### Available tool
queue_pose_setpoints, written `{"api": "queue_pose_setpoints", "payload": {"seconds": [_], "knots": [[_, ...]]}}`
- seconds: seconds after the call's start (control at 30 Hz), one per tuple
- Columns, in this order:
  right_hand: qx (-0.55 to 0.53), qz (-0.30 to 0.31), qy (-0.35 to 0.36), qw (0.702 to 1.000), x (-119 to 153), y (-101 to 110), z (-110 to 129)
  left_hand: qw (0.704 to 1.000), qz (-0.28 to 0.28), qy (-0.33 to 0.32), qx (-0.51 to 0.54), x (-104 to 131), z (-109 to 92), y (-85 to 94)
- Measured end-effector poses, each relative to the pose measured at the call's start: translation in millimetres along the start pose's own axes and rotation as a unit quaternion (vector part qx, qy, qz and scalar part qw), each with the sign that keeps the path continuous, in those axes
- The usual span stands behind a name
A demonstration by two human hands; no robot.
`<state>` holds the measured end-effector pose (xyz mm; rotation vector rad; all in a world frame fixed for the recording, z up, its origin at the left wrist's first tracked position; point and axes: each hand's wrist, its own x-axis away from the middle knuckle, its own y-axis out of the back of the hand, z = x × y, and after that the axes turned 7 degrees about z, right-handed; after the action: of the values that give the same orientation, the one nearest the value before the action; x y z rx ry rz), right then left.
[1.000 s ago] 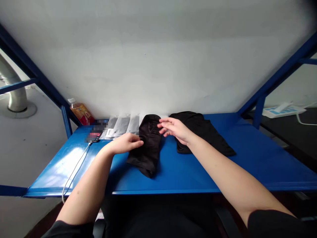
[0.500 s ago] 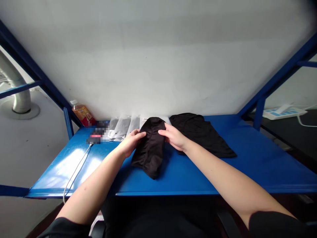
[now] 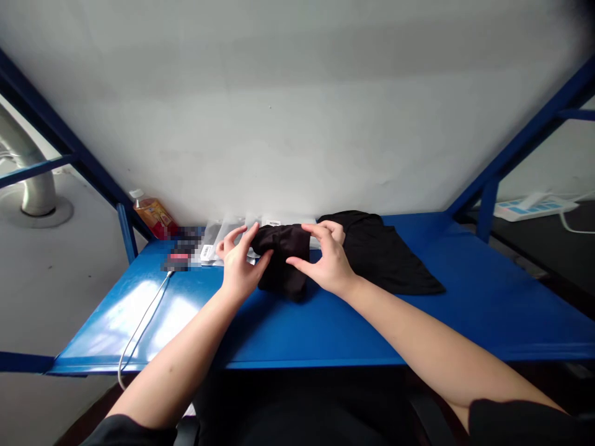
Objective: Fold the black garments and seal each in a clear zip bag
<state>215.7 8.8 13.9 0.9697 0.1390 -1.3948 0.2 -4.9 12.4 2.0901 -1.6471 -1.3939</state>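
A folded black cloth [image 3: 284,263] is held between my two hands above the blue table [image 3: 353,334]. My left hand [image 3: 244,257] grips its left side, thumb in front and index finger at the top edge. On the right side, my right hand [image 3: 325,251] pinches the cloth the same way. A second black garment [image 3: 385,257] lies spread on the table just right of my right hand. Behind my left hand are several clear plastic bags [image 3: 216,235] with white labels.
At the back left, a bottle of orange-red drink [image 3: 155,217] leans by the blue frame. A blurred dark device [image 3: 179,257] with a white cable [image 3: 144,316] lies near it. A white power strip [image 3: 534,207] is at far right.
The held cloth now looks shorter, its lower end higher and its top part folded over. My fingers have spread wider, with index fingers raised to its top edge.
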Motion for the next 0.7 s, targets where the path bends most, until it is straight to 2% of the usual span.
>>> {"api": "queue_pose_setpoints", "payload": {"seconds": [0.1, 0.2, 0.27, 0.37, 0.43, 0.5, 0.57, 0.63, 0.7], "knots": [[0.009, 0.032, 0.061, 0.998, 0, 0, -3, 0.989, 0.026, -0.016, 0.147, 3, 0, -0.9], [-0.034, 0.056, 0.142, 0.988, 0, -1, -5, 0.945, 0.082, 0.016, 0.316, 5, -3, -1.4], [-0.056, 0.057, 0.146, 0.986, -1, -1, -6, 0.918, 0.11, 0.04, 0.378, 4, -8, -0.6], [-0.069, 0.062, 0.075, 0.993, -3, 1, -4, 0.886, 0.138, 0.08, 0.436, 2, -13, -0.9], [-0.074, 0.086, -0.01, 0.993, -6, 2, -4, 0.864, 0.156, 0.129, 0.461, 1, -13, -4.4], [-0.073, 0.136, -0.127, 0.98, -9, 2, -6, 0.842, 0.182, 0.208, 0.464, 2, -12, -10.9], [-0.057, 0.197, -0.236, 0.95, -11, 1, -10, 0.821, 0.207, 0.288, 0.447, 4, -9, -18.6], [-0.024, 0.242, -0.287, 0.926, -12, 1, -15, 0.819, 0.225, 0.324, 0.416, 7, -6, -25.5], [0.019, 0.269, -0.287, 0.919, -12, 1, -20, 0.853, 0.234, 0.3, 0.357, 10, -2, -30.5]]}}
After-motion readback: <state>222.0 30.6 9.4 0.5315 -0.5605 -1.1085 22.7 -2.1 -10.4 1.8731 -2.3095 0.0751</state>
